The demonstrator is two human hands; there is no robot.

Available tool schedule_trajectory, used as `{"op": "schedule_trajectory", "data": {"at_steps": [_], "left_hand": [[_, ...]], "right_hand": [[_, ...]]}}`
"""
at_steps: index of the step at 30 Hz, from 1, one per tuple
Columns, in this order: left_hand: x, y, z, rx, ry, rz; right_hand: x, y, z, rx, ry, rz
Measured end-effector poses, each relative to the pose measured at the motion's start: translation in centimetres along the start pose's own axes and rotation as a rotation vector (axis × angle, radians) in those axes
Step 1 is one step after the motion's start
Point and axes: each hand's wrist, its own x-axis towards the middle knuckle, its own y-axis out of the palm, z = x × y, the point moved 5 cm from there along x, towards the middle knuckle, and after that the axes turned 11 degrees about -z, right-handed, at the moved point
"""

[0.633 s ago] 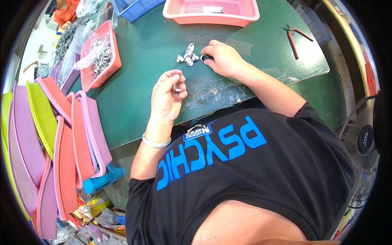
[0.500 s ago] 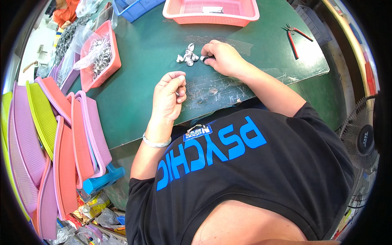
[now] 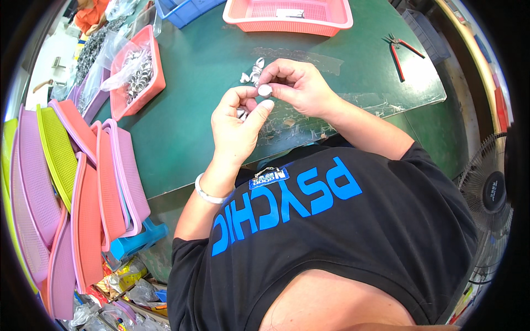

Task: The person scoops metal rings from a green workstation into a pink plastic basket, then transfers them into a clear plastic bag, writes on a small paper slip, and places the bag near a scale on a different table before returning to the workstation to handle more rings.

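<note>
My right hand (image 3: 301,87) pinches a small round silver metal piece (image 3: 265,91), its pale flat face turned up, between thumb and fingers. My left hand (image 3: 236,122) meets it from the left, with the thumb tip just below that piece and the index finger beside it. Its other fingers are curled round small silver metal pieces (image 3: 242,115), only partly visible in the palm. Just beyond the hands, a small pile of similar curved silver pieces (image 3: 256,73) lies on the green table (image 3: 182,110), partly hidden by my right fingers.
A pink basket (image 3: 287,26) stands at the far side beside a blue bin (image 3: 182,14). At left, another pink basket (image 3: 157,71) holds many silver pieces and plastic bags. Red-handled pliers (image 3: 398,60) lie at right. Stacked coloured baskets (image 3: 83,220) fill the left; a fan (image 3: 491,190) stands right.
My right hand has come from the pile toward me and left, bringing a silver piece. My left hand has risen to meet it, its thumb and index finger opening out.
</note>
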Motion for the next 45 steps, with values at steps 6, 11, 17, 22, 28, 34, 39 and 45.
{"op": "schedule_trajectory", "data": {"at_steps": [6,11,17,22,28,34,39,45], "left_hand": [[0.2,-0.2,-0.3,-0.023,0.002,-0.058],[0.3,-0.7,1.0,-0.347,-0.385,-0.032],[0.2,-0.6,1.6,-0.488,-0.488,0.026],[0.1,-0.6,1.7,-0.517,-0.515,0.039],[0.2,-0.6,1.9,-0.528,-0.497,0.052],[0.2,-0.5,1.5,-0.544,-0.47,0.028],[0.3,-0.6,1.9,-0.553,-0.422,0.004],[0.3,-0.6,1.9,-0.538,-0.345,0.061]], "right_hand": [[-0.2,0.4,0.6,-0.076,-0.039,0.026],[-0.2,0.2,0.8,0.123,0.169,0.004],[0.0,0.1,0.8,0.206,0.239,-0.005],[0.0,0.3,0.7,0.235,0.265,-0.008],[-0.1,0.4,0.8,0.2,0.278,-0.003],[-0.1,0.8,1.3,0.125,0.059,0.001],[-0.4,1.0,1.6,0.094,-0.065,0.025],[-0.4,0.9,1.7,0.108,-0.139,0.011]]}}
